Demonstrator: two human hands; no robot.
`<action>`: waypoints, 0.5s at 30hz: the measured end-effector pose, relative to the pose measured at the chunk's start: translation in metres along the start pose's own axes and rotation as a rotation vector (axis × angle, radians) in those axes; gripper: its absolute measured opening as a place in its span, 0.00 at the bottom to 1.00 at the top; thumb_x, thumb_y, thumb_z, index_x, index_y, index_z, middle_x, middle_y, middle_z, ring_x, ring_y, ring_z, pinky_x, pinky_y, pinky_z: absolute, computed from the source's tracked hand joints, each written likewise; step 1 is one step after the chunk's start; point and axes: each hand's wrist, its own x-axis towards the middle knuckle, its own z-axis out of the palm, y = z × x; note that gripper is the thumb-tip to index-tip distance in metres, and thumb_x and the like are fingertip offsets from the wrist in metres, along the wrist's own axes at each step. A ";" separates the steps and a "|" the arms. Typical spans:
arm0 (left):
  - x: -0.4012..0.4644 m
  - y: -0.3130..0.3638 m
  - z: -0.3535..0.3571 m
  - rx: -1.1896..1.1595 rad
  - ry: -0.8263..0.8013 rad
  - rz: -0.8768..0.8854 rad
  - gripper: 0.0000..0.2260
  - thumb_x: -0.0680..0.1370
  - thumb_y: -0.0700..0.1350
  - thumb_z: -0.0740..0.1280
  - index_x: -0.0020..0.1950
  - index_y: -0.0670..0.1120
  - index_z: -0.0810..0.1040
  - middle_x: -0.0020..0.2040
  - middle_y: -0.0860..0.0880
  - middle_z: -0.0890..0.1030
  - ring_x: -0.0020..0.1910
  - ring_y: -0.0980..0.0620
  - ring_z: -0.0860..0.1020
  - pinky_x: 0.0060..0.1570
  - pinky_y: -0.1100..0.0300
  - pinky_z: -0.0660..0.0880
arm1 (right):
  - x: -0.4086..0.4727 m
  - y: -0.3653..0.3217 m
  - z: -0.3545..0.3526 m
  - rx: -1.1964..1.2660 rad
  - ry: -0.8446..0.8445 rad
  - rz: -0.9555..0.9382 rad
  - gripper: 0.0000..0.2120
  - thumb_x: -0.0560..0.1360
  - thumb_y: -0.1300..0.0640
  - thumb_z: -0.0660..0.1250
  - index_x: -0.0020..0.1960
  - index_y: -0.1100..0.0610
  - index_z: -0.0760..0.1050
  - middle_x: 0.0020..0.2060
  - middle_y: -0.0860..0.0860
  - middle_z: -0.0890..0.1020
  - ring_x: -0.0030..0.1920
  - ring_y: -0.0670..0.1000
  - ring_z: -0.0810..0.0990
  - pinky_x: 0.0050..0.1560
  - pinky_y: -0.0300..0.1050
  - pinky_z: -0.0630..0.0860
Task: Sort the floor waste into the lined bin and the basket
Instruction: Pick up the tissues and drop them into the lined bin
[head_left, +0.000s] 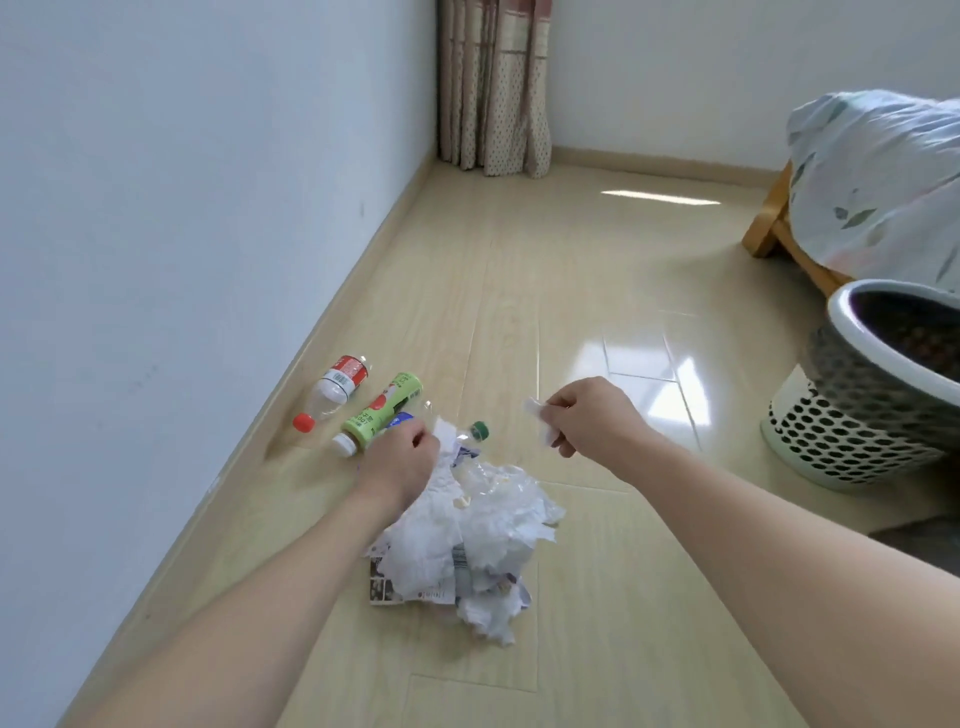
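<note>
A scrap (537, 415) is pinched by the right hand (587, 415), another (445, 431) by the left hand (400, 462), above the floor's paper heap (467, 540); light, soft, crushable, it is best gathered by bunched edges.

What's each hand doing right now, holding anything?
Left hand: fingers pinching a white paper scrap above the paper pile.
Right hand: fingers closed on a small white paper piece.
</note>
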 end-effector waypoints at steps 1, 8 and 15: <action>-0.006 0.027 0.010 0.014 -0.046 0.045 0.09 0.76 0.41 0.57 0.36 0.44 0.65 0.32 0.48 0.68 0.32 0.49 0.63 0.32 0.57 0.60 | -0.010 0.007 -0.021 0.029 0.021 -0.001 0.15 0.77 0.50 0.66 0.35 0.57 0.77 0.32 0.51 0.84 0.27 0.46 0.77 0.29 0.35 0.70; -0.070 0.196 0.134 0.102 -0.320 0.294 0.07 0.75 0.43 0.60 0.38 0.43 0.73 0.33 0.49 0.75 0.30 0.50 0.70 0.33 0.58 0.68 | -0.082 0.130 -0.199 0.102 0.235 0.118 0.11 0.76 0.52 0.68 0.42 0.59 0.80 0.31 0.52 0.83 0.29 0.47 0.76 0.35 0.40 0.74; -0.145 0.315 0.309 0.275 -0.569 0.479 0.08 0.75 0.42 0.60 0.40 0.42 0.76 0.36 0.47 0.80 0.32 0.52 0.74 0.36 0.56 0.75 | -0.155 0.316 -0.316 0.154 0.318 0.490 0.15 0.75 0.67 0.62 0.60 0.67 0.77 0.44 0.58 0.78 0.40 0.54 0.77 0.40 0.45 0.77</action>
